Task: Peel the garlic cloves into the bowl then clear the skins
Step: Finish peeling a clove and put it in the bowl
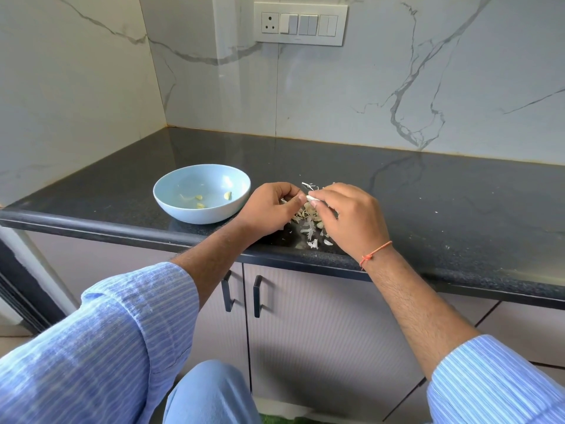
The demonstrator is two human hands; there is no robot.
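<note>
I see my left hand (269,206) and right hand (345,212) pinching 1 clove (311,198) between fingertips, just right of the bowl (171,206), above the skins (308,228). Its long axis runs roughly left-right, though its tip is hidden. I'd pinch lightly and strip skin lengthwise.

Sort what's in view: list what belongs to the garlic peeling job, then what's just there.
Part of the job:
blue bowl holding peeled cloves
garlic clove pinched between left hand and right hand
pile of skins on the countertop

Just there:
switch panel
cabinet handles
</note>
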